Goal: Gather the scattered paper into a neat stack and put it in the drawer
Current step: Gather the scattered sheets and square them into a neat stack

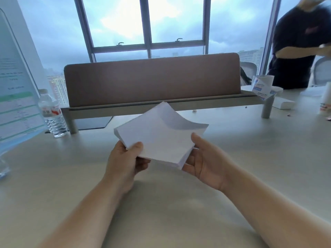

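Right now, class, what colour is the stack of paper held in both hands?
Plain white, the stack of paper shows no print; best seen in the head view.

I can't read the blurred sign (16,97), cut off left; far right, a person (300,42) is blurred and cropped.

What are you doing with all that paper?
A person is holding a stack of white paper above the table with both hands. The left hand pinches its near left edge and the right hand cups the right side. The top sheet's far corner curls up. No drawer is in view.
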Tool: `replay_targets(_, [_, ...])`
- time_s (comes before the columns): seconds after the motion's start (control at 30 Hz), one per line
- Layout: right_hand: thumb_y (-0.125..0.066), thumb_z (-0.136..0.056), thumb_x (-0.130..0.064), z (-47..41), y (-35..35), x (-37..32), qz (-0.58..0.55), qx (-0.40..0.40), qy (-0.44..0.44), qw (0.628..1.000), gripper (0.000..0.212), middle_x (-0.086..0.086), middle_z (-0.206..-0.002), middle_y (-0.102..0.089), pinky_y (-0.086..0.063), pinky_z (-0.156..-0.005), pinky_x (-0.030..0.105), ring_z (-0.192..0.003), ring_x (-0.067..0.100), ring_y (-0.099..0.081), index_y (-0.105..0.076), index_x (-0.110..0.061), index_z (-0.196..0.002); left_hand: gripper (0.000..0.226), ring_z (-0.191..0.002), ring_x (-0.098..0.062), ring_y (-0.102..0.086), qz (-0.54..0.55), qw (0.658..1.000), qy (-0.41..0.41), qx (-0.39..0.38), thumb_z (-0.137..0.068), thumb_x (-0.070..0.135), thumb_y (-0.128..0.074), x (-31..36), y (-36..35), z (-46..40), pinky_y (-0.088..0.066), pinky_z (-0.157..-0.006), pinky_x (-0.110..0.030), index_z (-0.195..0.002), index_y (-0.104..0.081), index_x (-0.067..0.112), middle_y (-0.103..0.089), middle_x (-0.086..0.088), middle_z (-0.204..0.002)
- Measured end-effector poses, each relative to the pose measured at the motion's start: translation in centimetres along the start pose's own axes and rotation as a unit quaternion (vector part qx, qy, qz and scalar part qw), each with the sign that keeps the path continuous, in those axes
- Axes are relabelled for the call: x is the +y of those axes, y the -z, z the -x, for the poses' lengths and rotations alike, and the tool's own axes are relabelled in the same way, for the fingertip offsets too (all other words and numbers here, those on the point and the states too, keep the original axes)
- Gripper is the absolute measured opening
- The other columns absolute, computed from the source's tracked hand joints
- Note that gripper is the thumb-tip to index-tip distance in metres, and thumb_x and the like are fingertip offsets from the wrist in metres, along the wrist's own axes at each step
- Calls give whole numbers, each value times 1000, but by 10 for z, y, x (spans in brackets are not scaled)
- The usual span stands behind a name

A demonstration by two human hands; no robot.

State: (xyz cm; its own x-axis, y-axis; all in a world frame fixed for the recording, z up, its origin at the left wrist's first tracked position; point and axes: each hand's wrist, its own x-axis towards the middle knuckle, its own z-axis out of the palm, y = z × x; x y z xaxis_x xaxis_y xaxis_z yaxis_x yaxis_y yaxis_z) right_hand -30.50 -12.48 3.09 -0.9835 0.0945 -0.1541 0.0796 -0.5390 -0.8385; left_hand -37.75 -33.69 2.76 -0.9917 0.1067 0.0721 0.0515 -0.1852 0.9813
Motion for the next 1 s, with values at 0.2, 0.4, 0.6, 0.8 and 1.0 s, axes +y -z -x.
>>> replay_targets(0.2, [-44,-101,6,-2,12,-11,75,157,-32,984,23,25,-116,-70,-58,-83,50,-98,37,-70,-60,0,-117,41,-63,-31,-74,-71,959,184,-205,-76,10,-79,8,10,8,-64,-61,-40,-114,-69,1,-75,-23,-91])
replay_targets(0.4, [-49,-99,4,4,28,-25,205,148,-95,963,23,32,-119,-68,-55,-92,58,-107,46,-69,-58,7,-119,78,-95,-41,-72,30,938,276,-206,-87,62,-48,26,31,5,-58,-89,-49,-116,-76,-5,-70,-29,-116])
replay_targets(0.6, [-50,-95,10,2,27,-17,250,91,-92,959,28,32,-114,-70,-53,-94,62,-106,50,-68,-63,6,-120,27,-64,-27,-74,-181,956,190,-130,-103,16,-60,10,9,8,-58,-59,-30,-112,-69,-7,-78,-19,-85])
replay_targets(0.8, [-49,-99,4,-1,21,-12,296,108,16,949,27,15,-99,-78,-62,-80,50,-87,34,-76,-66,-7,-117,15,-84,-32,-78,-199,969,103,-105,-107,9,-55,6,7,3,-63,-69,-39,-118,-65,4,-80,-16,-101])
replay_targets(1.0, [-46,-93,-16,12,0,-22,377,139,312,861,31,-16,-101,-69,-57,-89,53,-96,17,-67,-56,-41,-109,28,-96,-14,-75,-120,986,-103,-50,-107,6,-49,20,0,11,-60,-80,-33,-116,-64,28,-78,5,-108])
